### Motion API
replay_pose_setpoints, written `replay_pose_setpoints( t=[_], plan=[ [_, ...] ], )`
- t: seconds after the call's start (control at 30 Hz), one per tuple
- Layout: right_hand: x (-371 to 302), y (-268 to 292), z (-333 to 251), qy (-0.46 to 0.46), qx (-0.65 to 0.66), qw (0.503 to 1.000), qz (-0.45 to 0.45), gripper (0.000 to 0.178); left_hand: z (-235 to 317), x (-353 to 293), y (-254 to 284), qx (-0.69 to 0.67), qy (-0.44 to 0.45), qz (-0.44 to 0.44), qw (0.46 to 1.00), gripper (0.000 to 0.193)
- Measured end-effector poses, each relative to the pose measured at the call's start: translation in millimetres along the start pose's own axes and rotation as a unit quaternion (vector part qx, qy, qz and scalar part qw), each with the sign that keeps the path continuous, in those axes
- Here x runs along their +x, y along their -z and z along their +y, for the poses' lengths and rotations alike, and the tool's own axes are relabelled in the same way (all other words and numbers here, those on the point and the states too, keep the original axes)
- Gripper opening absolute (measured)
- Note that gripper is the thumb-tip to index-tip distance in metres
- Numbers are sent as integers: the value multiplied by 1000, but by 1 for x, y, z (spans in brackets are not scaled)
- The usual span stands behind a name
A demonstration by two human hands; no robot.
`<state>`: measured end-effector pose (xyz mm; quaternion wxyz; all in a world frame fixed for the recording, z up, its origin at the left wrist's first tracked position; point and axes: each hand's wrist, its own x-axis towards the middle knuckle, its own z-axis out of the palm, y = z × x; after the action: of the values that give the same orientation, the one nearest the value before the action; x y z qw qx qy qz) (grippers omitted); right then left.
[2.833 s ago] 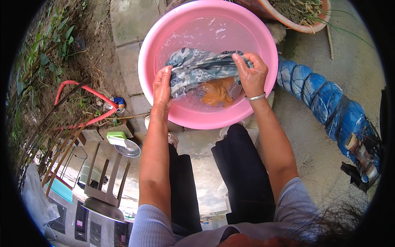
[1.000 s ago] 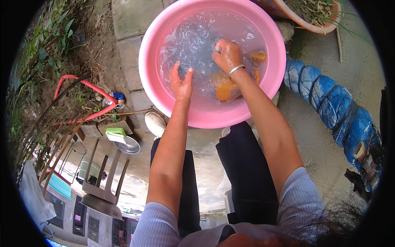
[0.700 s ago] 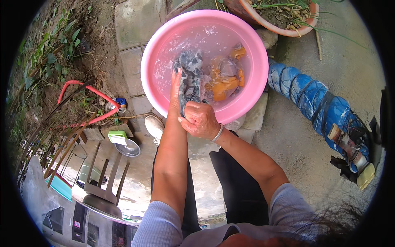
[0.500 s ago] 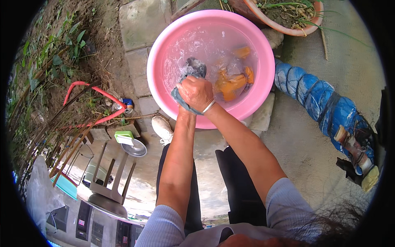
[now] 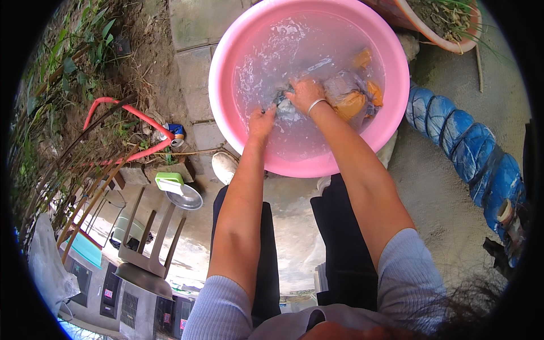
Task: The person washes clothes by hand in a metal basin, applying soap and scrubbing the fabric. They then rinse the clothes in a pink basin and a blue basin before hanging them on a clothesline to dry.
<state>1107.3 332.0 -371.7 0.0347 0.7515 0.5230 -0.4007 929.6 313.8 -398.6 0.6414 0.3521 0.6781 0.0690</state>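
Observation:
A pink basin [image 5: 217, 85] holds cloudy, sudsy water. Low in the water, my left hand [image 5: 262, 123] has its fingers closed at the left end of a dark grey cloth [image 5: 281, 100]. On the other side, my right hand [image 5: 306, 94], with a white band at the wrist, grips the same cloth. Most of that cloth lies under the water, so its shape is hidden. Right beside my right hand, an orange and greyish garment [image 5: 349, 106] floats partly sunk.
A blue plastic-wrapped roll [image 5: 453, 139] lies on the concrete to the right. Behind it stands a plant pot [image 5: 436, 35]. To the left are a bent red tube [image 5: 131, 122], a metal bowl [image 5: 188, 198] with a green box [image 5: 169, 179], and a stool [image 5: 153, 249].
The cloth, bunched and squeezed between both hands above the water, is now lowered into it. My hands have moved apart, the right one toward the orange garment. The view has shifted slightly.

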Motion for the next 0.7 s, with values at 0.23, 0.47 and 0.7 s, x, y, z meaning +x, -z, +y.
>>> replay_pose_setpoints(
  t=[0.23, 0.47, 0.7],
  plan=[
    [-92, 22, -51, 50, 351, 929, 101, 25, 68, -46, 5, -457, 160, -156, 861, 52],
    [-206, 99, -97, 31, 495, 865, 79, 38, 118, -169, 23, -376, 107, -16, 920, 25],
    [-252, 155, -131, -4, 656, 742, 138, 75, 180, -277, 35, -236, -12, -220, 946, 39]
  ],
)
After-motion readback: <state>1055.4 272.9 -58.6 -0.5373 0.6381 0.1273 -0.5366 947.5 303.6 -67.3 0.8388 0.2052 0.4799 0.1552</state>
